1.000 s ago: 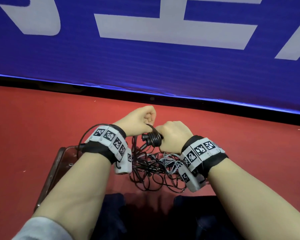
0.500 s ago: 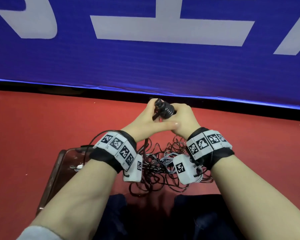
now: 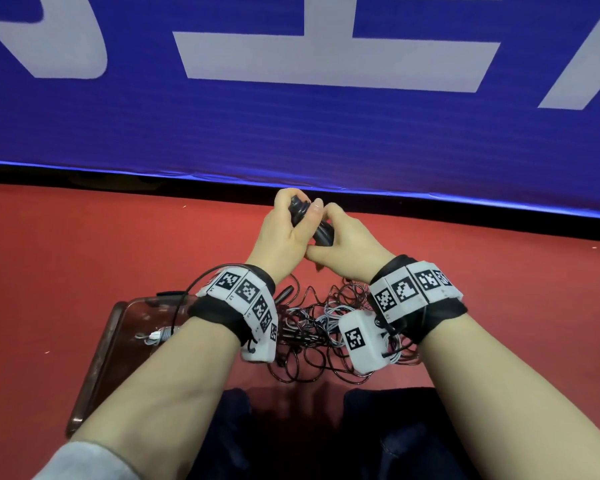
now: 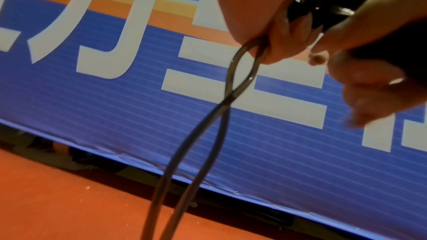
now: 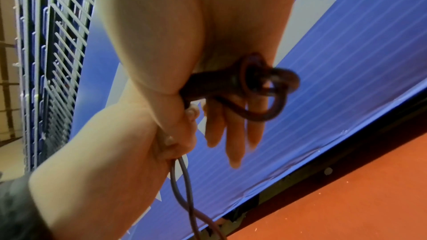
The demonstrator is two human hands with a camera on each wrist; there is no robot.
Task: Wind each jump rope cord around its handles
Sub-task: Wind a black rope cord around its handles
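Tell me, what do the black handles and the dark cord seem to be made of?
The black handles: probably matte plastic or rubber, since they look dull and dark. The dark cord: likely a smooth plastic coating, as it shows thin glossy highlights and bends in springy loops.

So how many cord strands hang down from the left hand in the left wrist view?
2. Both cord strands come out of the left hand together: one bows left, the other bows right, and they cross just below. Any further turns inside the fist are hidden.
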